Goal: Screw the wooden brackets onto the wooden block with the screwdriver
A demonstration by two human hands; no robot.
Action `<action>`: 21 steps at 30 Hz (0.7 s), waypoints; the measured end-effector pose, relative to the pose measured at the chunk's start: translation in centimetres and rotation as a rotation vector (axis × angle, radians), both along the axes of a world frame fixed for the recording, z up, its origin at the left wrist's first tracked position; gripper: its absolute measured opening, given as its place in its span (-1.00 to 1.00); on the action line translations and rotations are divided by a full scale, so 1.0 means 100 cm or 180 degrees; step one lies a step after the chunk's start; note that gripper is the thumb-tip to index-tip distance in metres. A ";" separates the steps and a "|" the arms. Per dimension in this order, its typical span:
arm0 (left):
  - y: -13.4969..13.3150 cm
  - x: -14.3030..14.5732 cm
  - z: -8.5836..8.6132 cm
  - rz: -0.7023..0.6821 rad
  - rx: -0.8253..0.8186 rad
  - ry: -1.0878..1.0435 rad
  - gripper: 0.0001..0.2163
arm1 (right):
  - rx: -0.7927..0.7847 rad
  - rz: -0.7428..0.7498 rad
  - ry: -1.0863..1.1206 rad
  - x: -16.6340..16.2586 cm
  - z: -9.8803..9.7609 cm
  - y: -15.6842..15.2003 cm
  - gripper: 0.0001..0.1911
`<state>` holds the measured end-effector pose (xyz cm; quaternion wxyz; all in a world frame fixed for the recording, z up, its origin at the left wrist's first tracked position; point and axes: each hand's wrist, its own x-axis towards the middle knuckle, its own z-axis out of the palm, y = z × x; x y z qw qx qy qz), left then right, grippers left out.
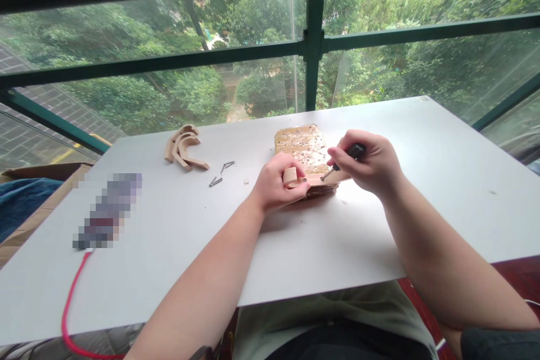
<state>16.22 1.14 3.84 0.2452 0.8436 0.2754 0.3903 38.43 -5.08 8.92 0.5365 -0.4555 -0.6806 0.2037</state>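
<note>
My right hand [369, 163] is closed around the black handle of a screwdriver [356, 151]. Its shaft slants down to a screw in a pale curved wooden piece [315, 180]. With fingers wrapped round the rounded left end of that piece, my left hand [278, 183] holds it on the near part of a thick block [306, 143]. The block's tan top is shiny and dotted with many small holes or marks, and its near side looks layered. Another screw head shows in the wooden piece beside my left fingers.
Several similar curved wooden pieces [185, 149] lie at the back left of the white table [329, 259]. Loose screws [221, 174] lie nearer my left hand. A blurred-out dark object [109, 208] with a red cable [70, 304] is at the left. Green-framed windows [312, 50] stand behind.
</note>
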 end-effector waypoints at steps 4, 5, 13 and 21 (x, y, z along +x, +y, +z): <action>0.000 0.000 0.000 -0.0013 0.0003 -0.0004 -0.86 | -0.0092 0.0383 0.0341 -0.001 0.000 0.001 -0.86; 0.000 -0.001 0.000 -0.0020 0.0004 0.0007 -0.86 | -0.0137 0.0507 0.0398 0.000 0.001 0.000 -0.85; 0.000 -0.001 0.001 -0.0044 -0.0008 0.0036 -0.86 | -0.0031 0.1032 -0.0011 0.007 0.009 -0.004 -0.85; 0.001 -0.001 0.001 -0.0036 -0.0033 0.0050 -0.86 | -0.0489 0.1217 0.0391 0.010 0.010 -0.004 -0.73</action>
